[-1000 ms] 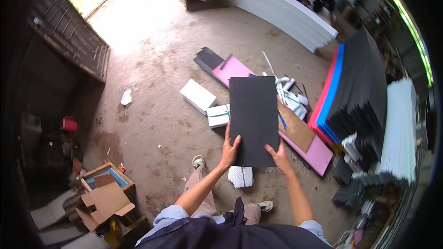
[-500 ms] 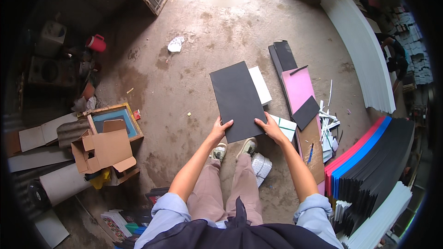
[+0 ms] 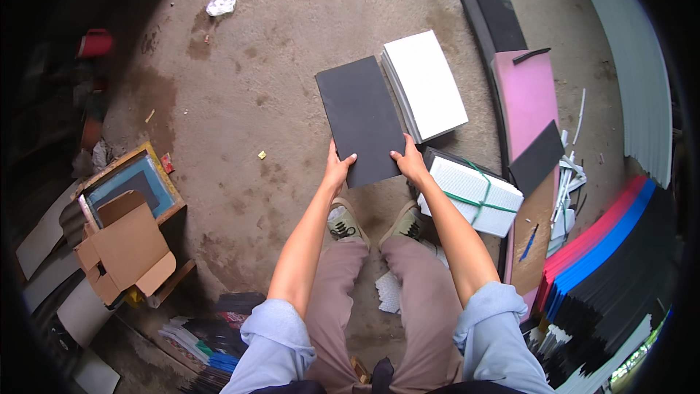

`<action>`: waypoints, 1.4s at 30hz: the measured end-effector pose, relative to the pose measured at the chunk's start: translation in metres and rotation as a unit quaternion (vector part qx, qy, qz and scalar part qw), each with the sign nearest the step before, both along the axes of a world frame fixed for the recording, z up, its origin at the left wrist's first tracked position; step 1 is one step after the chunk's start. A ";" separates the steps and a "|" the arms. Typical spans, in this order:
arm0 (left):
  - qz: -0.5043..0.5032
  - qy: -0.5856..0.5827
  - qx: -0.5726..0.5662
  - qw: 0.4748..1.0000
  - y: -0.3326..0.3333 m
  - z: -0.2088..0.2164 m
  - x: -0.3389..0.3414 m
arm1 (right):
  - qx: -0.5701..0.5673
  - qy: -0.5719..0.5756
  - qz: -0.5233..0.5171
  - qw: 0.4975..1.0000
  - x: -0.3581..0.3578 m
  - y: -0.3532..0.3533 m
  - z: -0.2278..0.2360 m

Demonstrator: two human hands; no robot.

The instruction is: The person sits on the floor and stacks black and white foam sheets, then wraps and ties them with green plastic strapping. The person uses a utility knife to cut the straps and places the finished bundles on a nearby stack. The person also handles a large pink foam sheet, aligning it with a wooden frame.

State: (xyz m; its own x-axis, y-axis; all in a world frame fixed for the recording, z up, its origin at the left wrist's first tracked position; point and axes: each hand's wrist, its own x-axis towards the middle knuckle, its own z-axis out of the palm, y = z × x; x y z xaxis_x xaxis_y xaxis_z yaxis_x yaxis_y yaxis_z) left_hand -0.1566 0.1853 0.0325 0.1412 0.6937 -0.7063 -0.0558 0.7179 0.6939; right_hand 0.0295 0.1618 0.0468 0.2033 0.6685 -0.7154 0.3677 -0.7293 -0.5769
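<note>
My left hand [image 3: 340, 168] and my right hand [image 3: 410, 160] grip the two near corners of a black rectangular sheet [image 3: 362, 113], thumbs on top and fingers underneath. It is held out in front of me above the floor; whether it is one sheet or several cannot be told. Close to its right edge stands a stack of white sheets [image 3: 426, 84] on the floor. A bundle of white sheets [image 3: 475, 201] tied with green string lies beyond my right forearm, partly over something black.
To the right lie a pink board [image 3: 526, 95], a smaller black sheet [image 3: 538, 155], a blue pen [image 3: 529, 242] and white offcuts [image 3: 567, 193]. Red, blue and black sheets [image 3: 605, 248] stand farther right. At left, a cardboard box [image 3: 125, 248] rests by a wooden frame [image 3: 166, 175].
My view has tilted down and moved closer. The black sheet, still in both hands, now covers less of the white stack, and the tied bundle shows more fully.
</note>
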 end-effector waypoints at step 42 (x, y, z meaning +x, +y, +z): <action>-0.432 0.387 0.576 0.576 -0.148 0.037 0.205 | 0.252 -0.260 -0.023 0.932 0.156 -0.224 0.038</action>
State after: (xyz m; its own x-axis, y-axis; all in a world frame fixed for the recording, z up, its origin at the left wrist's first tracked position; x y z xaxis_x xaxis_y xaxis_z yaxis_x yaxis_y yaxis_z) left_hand 0.0485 0.0378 0.0698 0.7365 0.6729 0.0689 0.6239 -0.7151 0.3152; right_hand 0.1850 -0.0625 0.0851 0.4717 0.8750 -0.1092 0.6689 -0.4358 -0.6023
